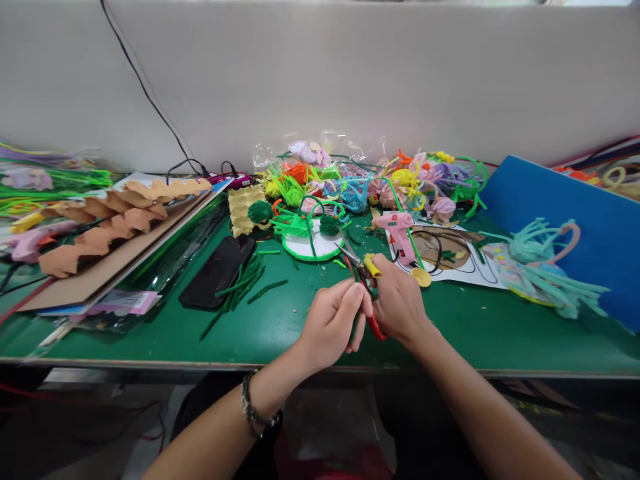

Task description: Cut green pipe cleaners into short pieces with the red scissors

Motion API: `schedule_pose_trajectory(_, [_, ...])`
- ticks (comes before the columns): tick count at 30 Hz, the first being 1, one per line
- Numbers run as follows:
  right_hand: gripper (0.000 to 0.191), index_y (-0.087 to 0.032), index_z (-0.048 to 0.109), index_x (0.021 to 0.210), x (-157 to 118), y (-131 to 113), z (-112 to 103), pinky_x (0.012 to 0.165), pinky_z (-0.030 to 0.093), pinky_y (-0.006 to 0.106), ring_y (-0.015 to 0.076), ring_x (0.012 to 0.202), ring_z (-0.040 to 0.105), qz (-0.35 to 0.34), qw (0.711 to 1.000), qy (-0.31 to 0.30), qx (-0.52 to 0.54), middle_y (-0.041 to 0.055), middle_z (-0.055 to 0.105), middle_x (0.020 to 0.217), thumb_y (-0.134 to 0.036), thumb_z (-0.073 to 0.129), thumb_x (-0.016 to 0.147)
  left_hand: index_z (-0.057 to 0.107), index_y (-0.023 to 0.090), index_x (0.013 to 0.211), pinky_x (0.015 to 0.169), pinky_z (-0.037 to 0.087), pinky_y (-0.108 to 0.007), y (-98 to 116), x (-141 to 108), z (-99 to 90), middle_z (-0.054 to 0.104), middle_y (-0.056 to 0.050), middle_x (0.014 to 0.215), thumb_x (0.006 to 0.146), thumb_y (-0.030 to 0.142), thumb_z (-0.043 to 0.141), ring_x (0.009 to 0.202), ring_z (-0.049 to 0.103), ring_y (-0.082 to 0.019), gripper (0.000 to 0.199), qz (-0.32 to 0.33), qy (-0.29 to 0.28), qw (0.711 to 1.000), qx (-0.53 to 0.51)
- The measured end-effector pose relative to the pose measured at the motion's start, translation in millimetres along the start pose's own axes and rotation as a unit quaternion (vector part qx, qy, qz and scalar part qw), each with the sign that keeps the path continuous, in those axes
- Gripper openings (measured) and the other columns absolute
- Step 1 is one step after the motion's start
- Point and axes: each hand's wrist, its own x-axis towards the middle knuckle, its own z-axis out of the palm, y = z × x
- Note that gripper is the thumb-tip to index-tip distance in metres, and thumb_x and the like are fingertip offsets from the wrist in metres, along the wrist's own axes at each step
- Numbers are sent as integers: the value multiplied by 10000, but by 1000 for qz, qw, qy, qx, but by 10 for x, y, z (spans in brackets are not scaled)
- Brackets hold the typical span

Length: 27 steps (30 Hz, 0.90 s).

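Observation:
My right hand (400, 297) is closed around a pair of scissors (356, 259) with red and yellow handles, blades pointing up and left. Right beside it, the fingertips of my left hand (333, 317) pinch a short dark green pipe cleaner (357, 273), close to the blades; most of it is hidden by the fingers. Beyond the scissors lies a white disc (300, 248) edged in bright green, with green pipe-cleaner shapes on it. Several cut dark green pipe cleaners (245, 283) are scattered left of my hands, beside a black phone (215, 273).
A pink glue gun (400, 233) stands by a printed white sheet (473, 263). Colourful pipe-cleaner pieces (355, 190) are heaped along the wall. Egg-carton strips (105, 233) and cardboard lie left; a blue board (565, 227) and a turquoise pipe-cleaner piece (545, 267) are at right.

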Motion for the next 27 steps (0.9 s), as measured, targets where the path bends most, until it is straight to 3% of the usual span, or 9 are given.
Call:
schedule_pose_trajectory(15, [160,-190,413,744,53,9,-57,460,256,238,129,473,427,-33,999,11,-14,-1,505,557,-319,342,807,413,163,606,295,206,-144,60,21,-62,364,91,331,856,367,332,232,336,-26,333,37,24,998,38])
schedule_pose_trajectory(27, [191,-211,357,639,68,-4,-87,429,209,224,104,417,310,-27,999,10,-18,-46,363,473,-326,376,790,393,173,588,320,225,-160,81,37,-95,342,100,318,859,331,303,232,295,-23,327,52,30,994,86])
